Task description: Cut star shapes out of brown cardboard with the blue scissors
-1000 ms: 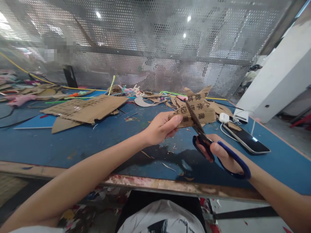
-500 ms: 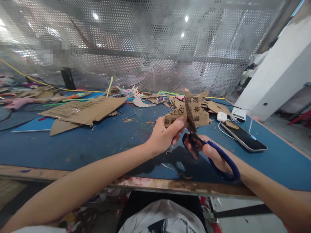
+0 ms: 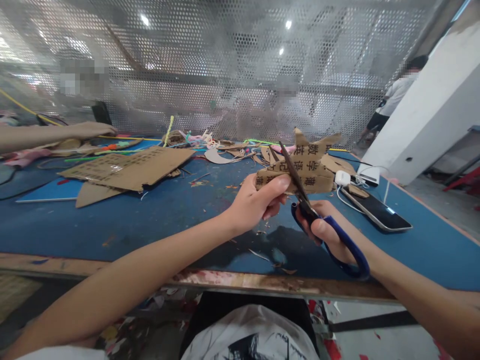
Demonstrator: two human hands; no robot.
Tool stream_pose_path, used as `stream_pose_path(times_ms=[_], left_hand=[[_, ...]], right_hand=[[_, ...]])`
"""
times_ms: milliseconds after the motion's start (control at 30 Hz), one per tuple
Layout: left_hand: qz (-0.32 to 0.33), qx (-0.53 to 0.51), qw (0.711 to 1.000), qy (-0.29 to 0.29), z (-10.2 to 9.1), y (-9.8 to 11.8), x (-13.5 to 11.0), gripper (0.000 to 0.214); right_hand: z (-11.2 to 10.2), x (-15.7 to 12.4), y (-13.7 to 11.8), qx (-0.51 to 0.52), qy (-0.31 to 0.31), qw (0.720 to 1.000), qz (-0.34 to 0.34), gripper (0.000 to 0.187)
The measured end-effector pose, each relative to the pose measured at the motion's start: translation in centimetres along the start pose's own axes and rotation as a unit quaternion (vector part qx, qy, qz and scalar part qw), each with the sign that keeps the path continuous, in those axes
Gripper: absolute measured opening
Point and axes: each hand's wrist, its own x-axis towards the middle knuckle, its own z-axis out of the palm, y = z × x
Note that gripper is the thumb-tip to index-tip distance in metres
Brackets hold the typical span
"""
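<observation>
My left hand (image 3: 258, 200) pinches the left end of a brown cardboard piece (image 3: 313, 167), which has a jagged outline and printed black characters. My right hand (image 3: 330, 227) grips the dark blue handles of a pair of scissors (image 3: 298, 182), fingers through the loops. Their dark blades point up and to the left across the cardboard, close to my left thumb. Just how far the blades are parted is hard to make out. Both hands are above the blue tabletop (image 3: 180, 220).
A large cardboard sheet (image 3: 131, 170) lies on the left over other scraps. Behind are twisted pipe cleaners (image 3: 202, 139) and a white curved cutout (image 3: 217, 156). On the right are a phone (image 3: 378, 210) and a white charger (image 3: 342, 178). Another person's arm (image 3: 56, 136) reaches in from the left.
The cardboard has shifted right and turned in my left hand; the scissors have moved slightly right and lower. Another person's arm has come in at the left, and a person appears by the pillar.
</observation>
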Motion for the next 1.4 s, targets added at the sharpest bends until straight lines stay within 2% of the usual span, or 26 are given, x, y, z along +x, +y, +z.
stream_pose_path(times_ms=[167, 233, 267, 333, 400, 433, 500, 533, 567, 633, 700, 767, 833, 900, 1033, 1133, 1267, 1400], left_hand=[[0.002, 0.002, 1.0, -0.017, 0.0, 0.1, -0.1, 0.039], [0.01, 0.023, 1.0, -0.003, -0.2, -0.1, 0.2, 0.039], [0.017, 0.028, 0.999, 0.023, -0.6, -0.2, 0.6, 0.038], [0.049, 0.021, 0.992, 0.118, -2.0, -0.3, 1.7, 0.037], [0.094, -0.004, 0.964, 0.25, -4.0, -0.5, 3.1, 0.036], [0.116, -0.004, 0.949, 0.293, -5.1, -0.5, 3.7, 0.033], [0.142, 0.009, 0.927, 0.347, -7.0, -0.6, 4.7, 0.028], [0.136, 0.015, 0.928, 0.347, -7.5, -0.7, 4.9, 0.025], [0.122, 0.02, 0.935, 0.333, -7.8, -0.8, 5.0, 0.022], [0.074, 0.038, 0.958, 0.274, -7.5, -1.3, 4.8, 0.021], [0.025, 0.058, 0.975, 0.211, -6.3, -1.9, 4.1, 0.027], [-0.006, 0.057, 0.984, 0.171, -4.8, -2.6, 3.4, 0.036], [-0.029, 0.034, 0.99, 0.132, -3.5, -3.2, 2.7, 0.044], [-0.058, 0.025, 0.995, 0.079, -2.5, -3.5, 2.1, 0.047], [-0.089, 0.034, 0.995, 0.019, -1.9, -3.7, 1.5, 0.049], [-0.118, 0.008, 0.993, 0.006, -2.0, -3.8, 1.5, 0.04], [-0.146, -0.063, 0.987, 0.016, -1.9, -3.7, 1.6, 0.035], [-0.18, -0.117, 0.976, -0.026, -1.9, -3.3, 1.5, 0.032]], right_hand=[[-0.5, 0.4, 0.4, -0.013, -0.005, 1.0, -0.003, 0.065], [-0.9, 0.8, 0.7, -0.018, -0.015, 1.0, -0.012, 0.064], [-1.0, 1.1, 0.9, -0.022, -0.021, 0.999, -0.014, 0.063], [-1.3, 1.6, 1.4, -0.053, -0.025, 0.998, -0.004, 0.063], [-1.5, 2.0, 2.1, -0.131, -0.027, 0.99, 0.039, 0.06], [-1.7, 2.2, 2.5, -0.182, -0.026, 0.98, 0.074, 0.057], [-2.2, 2.4, 3.3, -0.276, -0.018, 0.951, 0.14, 0.048], [-2.5, 2.6, 3.8, -0.308, -0.012, 0.938, 0.159, 0.043], [-2.9, 2.6, 4.2, -0.323, -0.005, 0.931, 0.167, 0.039], [-3.8, 2.8, 4.9, -0.295, 0.017, 0.944, 0.147, 0.038], [-4.3, 3.1, 5.4, -0.186, 0.055, 0.975, 0.112, 0.049], [-4.1, 3.4, 5.4, -0.027, 0.084, 0.993, 0.084, 0.06], [-3.2, 3.7, 5.2, 0.11, 0.081, 0.988, 0.071, 0.061], [-2.0, 3.9, 4.9, 0.177, 0.082, 0.979, 0.061, 0.051], [-0.7, 3.9, 4.4, 0.218, 0.105, 0.969, 0.053, 0.034], [-0.8, 3.8, 4.4, 0.229, 0.094, 0.966, 0.068, 0.033], [-0.8, 3.6, 4.1, 0.242, 0.108, 0.96, 0.091, 0.033], [-0.7, 3.5, 3.7, 0.252, 0.106, 0.958, 0.082, 0.032]])
